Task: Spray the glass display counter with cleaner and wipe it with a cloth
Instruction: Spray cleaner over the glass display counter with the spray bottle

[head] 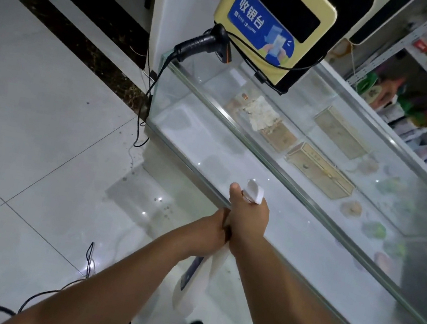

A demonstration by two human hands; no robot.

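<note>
Head view: the right hand (249, 218) grips the white spray bottle (253, 194), with its nozzle pointing at the glass counter (276, 166). The left hand (209, 229) touches the right one. I cannot tell what it holds. Spraying looks just about to start, and wiping is still to do.

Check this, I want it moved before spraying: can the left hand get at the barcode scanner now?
Probably not yet: nothing blocks the way, but the left hand grips the spray bottle, and the barcode scanner sits at the far end of the glass counter.
</note>
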